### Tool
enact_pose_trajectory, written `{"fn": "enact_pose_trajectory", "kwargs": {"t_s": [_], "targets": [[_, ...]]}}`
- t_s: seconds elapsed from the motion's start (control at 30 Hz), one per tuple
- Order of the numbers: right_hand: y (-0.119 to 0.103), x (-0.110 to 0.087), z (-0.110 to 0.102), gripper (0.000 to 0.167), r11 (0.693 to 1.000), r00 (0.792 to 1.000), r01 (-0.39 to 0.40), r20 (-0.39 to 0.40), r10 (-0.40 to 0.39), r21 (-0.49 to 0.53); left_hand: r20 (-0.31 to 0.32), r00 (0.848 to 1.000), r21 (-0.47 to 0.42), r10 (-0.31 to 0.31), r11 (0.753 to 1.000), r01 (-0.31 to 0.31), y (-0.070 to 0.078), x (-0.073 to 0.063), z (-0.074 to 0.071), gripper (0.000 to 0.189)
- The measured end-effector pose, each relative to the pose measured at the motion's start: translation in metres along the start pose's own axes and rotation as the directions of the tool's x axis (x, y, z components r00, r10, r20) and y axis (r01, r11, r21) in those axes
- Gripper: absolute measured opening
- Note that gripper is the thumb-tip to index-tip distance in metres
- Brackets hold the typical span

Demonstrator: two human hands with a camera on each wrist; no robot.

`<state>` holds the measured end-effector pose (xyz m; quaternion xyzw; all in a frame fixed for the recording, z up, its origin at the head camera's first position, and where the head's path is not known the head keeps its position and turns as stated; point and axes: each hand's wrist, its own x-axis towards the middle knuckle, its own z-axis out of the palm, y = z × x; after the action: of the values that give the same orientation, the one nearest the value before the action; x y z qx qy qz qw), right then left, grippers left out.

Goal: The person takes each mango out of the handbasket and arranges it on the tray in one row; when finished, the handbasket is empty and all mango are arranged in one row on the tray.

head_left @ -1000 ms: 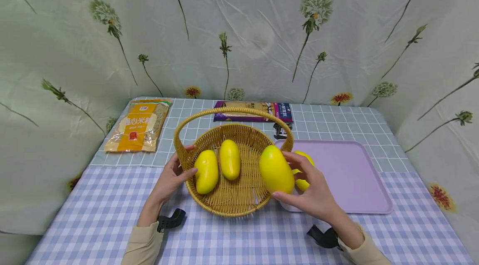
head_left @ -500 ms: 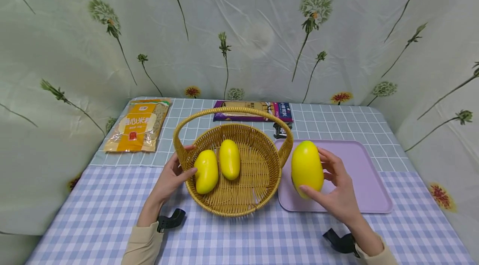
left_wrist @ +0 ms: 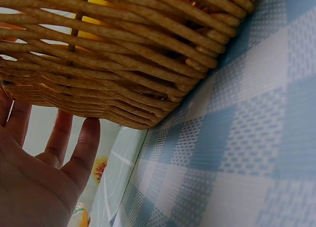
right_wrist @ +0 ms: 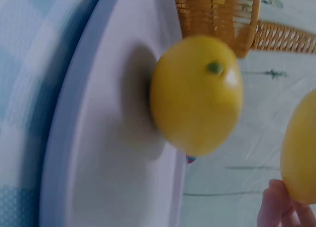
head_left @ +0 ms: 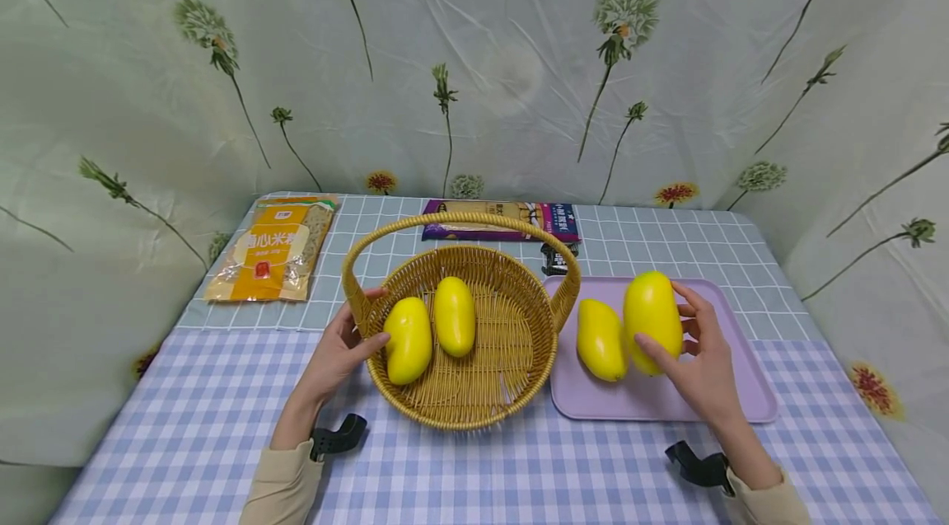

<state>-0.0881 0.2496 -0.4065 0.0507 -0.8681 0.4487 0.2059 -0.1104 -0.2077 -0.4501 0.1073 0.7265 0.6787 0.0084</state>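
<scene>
My left hand [head_left: 334, 350] holds the left rim of a round wicker basket [head_left: 511, 319], thumb over the rim and fingers against the outer weave. In the left wrist view those fingers [left_wrist: 89, 143] touch the basket's woven side [left_wrist: 133, 64]. Inside the basket lie two yellow mangoes, one at the left [head_left: 409, 344] and one nearer the middle [head_left: 455, 317]. My right hand [head_left: 700, 364] grips another mango [head_left: 652, 323] above the lilac tray [head_left: 693, 294]. A mango [head_left: 601, 341] rests on the tray's left part; the right wrist view shows this mango [right_wrist: 197, 96] close up.
An orange and clear food packet [head_left: 273, 251] lies at the back left. Behind the basket are a purple pasta packet [head_left: 500, 221] and a small black packet [head_left: 558, 259]. The basket's tall handle [head_left: 463, 217] arches over it. A floral curtain [head_left: 519, 96] hangs behind the table.
My right hand has carried its mango rightward from the basket's right rim to above the tray, uncovering the mango lying there. The left hand and basket have stayed put.
</scene>
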Motion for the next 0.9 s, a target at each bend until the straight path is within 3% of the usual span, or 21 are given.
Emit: {"fn": "enact_pose_trajectory", "kwargs": {"t_s": [0.27, 0.6, 0.9], "targets": [[0.023, 0.007, -0.001, 0.07, 0.992, 0.996, -0.089, 0.023, 0.091, -0.094, 0.003, 1.0, -0.001, -0.007, 1.0, 0.007, 0.0, 0.0, 0.0, 0.061], [0.034, 0.01, -0.001, 0.072, 0.974, 0.982, -0.121, 0.121, 0.146, -0.191, 0.007, 1.0, -0.009, -0.011, 1.0, 0.011, 0.0, 0.0, -0.001, 0.061], [0.044, 0.01, 0.003, 0.074, 0.957, 0.97, -0.134, 0.164, 0.18, -0.258, 0.006, 1.0, -0.016, -0.012, 1.0, 0.012, 0.001, 0.0, 0.0, 0.061]]}}
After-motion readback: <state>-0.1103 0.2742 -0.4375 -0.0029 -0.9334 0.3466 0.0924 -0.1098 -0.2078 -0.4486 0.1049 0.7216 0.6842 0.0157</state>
